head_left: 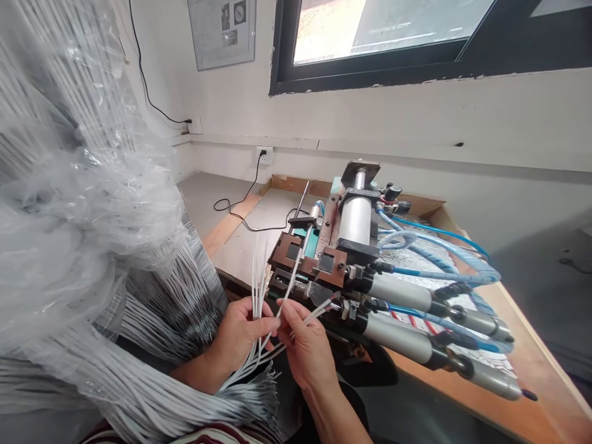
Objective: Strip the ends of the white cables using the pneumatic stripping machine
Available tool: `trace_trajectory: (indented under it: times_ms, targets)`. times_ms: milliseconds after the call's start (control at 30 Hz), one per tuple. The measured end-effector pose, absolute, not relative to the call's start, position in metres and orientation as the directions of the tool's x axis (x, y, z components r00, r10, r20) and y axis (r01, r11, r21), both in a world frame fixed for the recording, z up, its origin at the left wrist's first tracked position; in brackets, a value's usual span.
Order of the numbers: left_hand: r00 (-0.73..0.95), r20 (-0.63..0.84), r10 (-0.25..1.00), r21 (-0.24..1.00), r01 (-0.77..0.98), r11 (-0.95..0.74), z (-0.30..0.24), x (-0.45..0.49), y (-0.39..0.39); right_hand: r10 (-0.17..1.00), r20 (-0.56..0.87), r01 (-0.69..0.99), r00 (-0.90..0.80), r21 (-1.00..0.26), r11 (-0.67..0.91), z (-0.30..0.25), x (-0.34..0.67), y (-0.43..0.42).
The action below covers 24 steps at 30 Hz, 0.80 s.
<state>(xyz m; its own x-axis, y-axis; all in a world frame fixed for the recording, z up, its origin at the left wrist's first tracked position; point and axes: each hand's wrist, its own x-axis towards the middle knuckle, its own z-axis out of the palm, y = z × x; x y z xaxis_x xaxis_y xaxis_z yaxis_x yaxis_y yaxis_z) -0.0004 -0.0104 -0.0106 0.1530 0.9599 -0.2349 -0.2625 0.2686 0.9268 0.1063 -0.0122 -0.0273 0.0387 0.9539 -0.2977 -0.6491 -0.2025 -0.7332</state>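
My left hand (245,330) is closed round a bunch of thin white cables (258,280), whose ends stick up above the fingers. Close beside it, my right hand (305,339) pinches a single white cable (291,282) that runs up to the jaws of a pneumatic machine (296,250). More cable ends (324,306) poke out to the right from between the right hand's fingers, with darker tips. The fingertips of both hands nearly meet. Whether the single cable's tip sits inside the jaws, I cannot tell.
Big bundles of grey-white cables (152,382), partly wrapped in clear plastic (92,216), fill the left side. Silver air cylinders (402,336) and blue hoses (439,271) extend right over the wooden-edged bench (522,370). A black power cord (250,229) lies behind the machine.
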Motion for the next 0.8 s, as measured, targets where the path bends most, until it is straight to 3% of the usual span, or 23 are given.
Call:
trace_trajectory:
  times_ms: [133,267,667,800]
  targets:
    - [0.141,-0.244,0.959,0.927,-0.256,0.274,-0.015,-0.003,-0.011,0.949,-0.263,-0.631,0.176,-0.770,-0.097,-0.038,0.106,-0.017]
    - [0.059,-0.253,0.966,0.933,-0.250,0.259,-0.018,-0.005,-0.009,0.923,-0.318,-0.647,0.218,-0.755,-0.108,-0.042,0.105,-0.018]
    - [-0.058,-0.203,0.977,0.949,-0.260,0.181,-0.014,-0.007,-0.009,0.916,-0.373,-0.691,0.148,-0.701,-0.174,-0.040,0.108,-0.012]
    - [-0.064,-0.180,0.982,0.961,-0.227,0.161,-0.014,-0.007,-0.008,0.953,-0.303,-0.693,-0.010,-0.685,-0.225,-0.040,0.103,-0.016]
